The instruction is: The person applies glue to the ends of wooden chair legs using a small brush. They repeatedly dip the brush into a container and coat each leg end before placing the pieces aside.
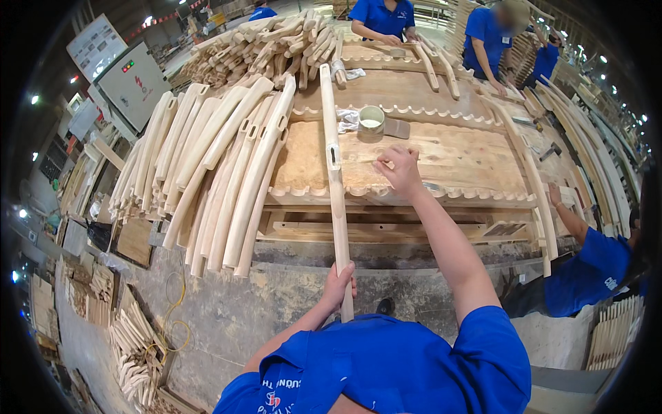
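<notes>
Holding a long wooden rail, working it at the table.

My left hand is wrapped tight round the near end of the curved rail, which runs away across the table. Right hand, fingers pinched on something small I can't make out, beside the rail's slot. Likely filling; next needs a steady rail. Tin beyond.

The left hand grips the near end of a long, pale wooden chair leg, which runs away across the scalloped wooden workbench. The right hand reaches out over the bench just beside the leg, fingers pinched on something too small to tell. Beyond it stand a small round tin and a putty knife — touching each other. A stack of curved legs leans at the left; other people in blue shirts work around the bench
</notes>
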The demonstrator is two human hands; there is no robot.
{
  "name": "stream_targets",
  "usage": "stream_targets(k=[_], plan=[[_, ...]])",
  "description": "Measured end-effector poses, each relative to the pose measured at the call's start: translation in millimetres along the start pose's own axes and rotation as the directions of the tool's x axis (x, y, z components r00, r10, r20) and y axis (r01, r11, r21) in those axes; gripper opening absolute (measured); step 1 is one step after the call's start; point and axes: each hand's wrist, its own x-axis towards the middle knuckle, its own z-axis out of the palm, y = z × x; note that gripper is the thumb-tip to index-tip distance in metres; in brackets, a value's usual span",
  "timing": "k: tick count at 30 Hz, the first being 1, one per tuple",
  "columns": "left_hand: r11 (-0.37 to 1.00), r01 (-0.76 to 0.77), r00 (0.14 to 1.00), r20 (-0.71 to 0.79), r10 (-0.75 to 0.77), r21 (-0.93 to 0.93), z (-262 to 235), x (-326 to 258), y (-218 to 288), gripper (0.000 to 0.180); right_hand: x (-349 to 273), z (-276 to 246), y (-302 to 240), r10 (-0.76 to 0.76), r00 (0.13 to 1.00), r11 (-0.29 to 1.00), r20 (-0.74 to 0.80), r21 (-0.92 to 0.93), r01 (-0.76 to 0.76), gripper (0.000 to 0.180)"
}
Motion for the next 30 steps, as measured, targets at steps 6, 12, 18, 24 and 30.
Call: stream_targets(k=[6, 12, 18, 24, 30], plan=[[1.0, -0.002, 1.0, 0.014, 0.001, 0.01, -1.4, 1.3, 1.2, 0.034, 16.2, 8.8, -4.9, 0.052, 0.998, 0.991, -0.039, -0.12, -0.056, 0.013], [1.0, 0.017, 1.0, 0.01, -0.017, 0.01, -5.1, -1.6, 7.1, 0.033, -3.4, 1.6, -7.3, 0.042, 0.998, 0.994, 0.047, -0.098, -0.037, 0.015], [1.0, 0.012, 0.997, 0.074, -0.01, -0.027, -5.1, -3.7, 8.7, 0.031, -13.0, -23.0, -12.9, 0.162, 0.979, 0.976, 0.127, 0.127, -0.178, 0.014], [0.989, -0.14, 0.988, 0.066, 0.136, 0.047, -2.4, 0.9, -4.4, 0.034, -45.8, -76.2, -12.5, 0.422, 0.887, 0.77, 0.188, 0.443, -0.46, 0.018], [0.946, -0.291, 0.943, 0.212, 0.258, 0.142, 73.8, -11.3, 25.0, 0.025, -145.1, -168.0, -7.2, 0.702, 0.707, 0.395, 0.085, 0.78, -0.486, 0.014]])
